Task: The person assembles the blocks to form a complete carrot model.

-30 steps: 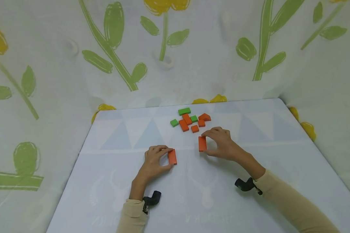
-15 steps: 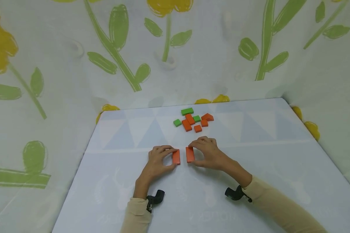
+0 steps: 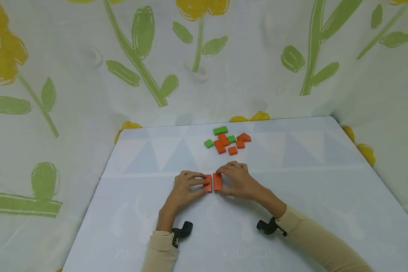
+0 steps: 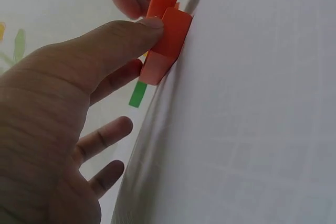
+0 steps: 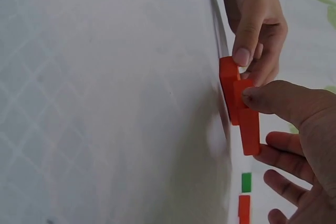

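Two orange rectangular blocks stand side by side on the table, a thin gap between them in the head view. My left hand (image 3: 184,189) holds the left orange block (image 3: 208,183), its thumb at the near end and fingers at the far end and over the top. Thumb and fingers of my right hand (image 3: 239,181) pinch the right orange block (image 3: 217,182) by its two ends. In the left wrist view the left thumb presses the left block (image 4: 176,32). The right wrist view shows the right thumb on the right block (image 5: 250,129).
Farther back on the white patterned table (image 3: 149,211) lies a loose group of orange and green blocks, including a green bar (image 3: 220,130), an orange wedge-shaped block (image 3: 244,137) and a small orange block (image 3: 232,150). A flower-print cloth (image 3: 244,75) hangs behind.
My right hand has brought its orange block left and nearer, up beside the left one. The left hand has stayed nearly in place, a finger now lying over its block.
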`<action>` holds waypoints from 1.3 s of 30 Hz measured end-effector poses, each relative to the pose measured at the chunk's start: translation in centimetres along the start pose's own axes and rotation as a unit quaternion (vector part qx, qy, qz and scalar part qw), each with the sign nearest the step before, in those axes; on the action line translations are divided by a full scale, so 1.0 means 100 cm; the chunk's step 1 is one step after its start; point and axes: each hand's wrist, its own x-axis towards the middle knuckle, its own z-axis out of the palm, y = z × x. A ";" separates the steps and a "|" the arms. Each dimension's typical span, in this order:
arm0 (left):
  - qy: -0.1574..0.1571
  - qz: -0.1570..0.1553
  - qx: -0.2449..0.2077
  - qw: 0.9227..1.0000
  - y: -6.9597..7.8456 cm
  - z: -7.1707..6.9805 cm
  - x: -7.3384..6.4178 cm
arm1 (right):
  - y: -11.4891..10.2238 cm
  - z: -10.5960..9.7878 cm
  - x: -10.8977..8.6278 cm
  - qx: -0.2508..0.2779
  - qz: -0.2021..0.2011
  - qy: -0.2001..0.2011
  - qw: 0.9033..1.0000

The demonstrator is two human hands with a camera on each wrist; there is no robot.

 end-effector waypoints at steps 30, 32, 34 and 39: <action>-0.013 -0.024 -0.010 1.000 -0.002 0.000 0.000 | 0.054 -0.052 0.047 -0.019 0.081 0.008 0.996; -0.014 -0.029 -0.016 0.999 -0.002 0.001 -0.001 | 0.065 -0.056 0.055 -0.026 0.087 0.006 0.996; -0.014 -0.033 -0.023 0.999 -0.002 0.001 -0.001 | 0.074 -0.059 0.064 -0.032 0.091 0.004 0.995; -0.011 -0.038 -0.037 0.999 -0.001 0.001 -0.001 | 0.087 -0.064 0.086 -0.042 0.108 -0.015 0.993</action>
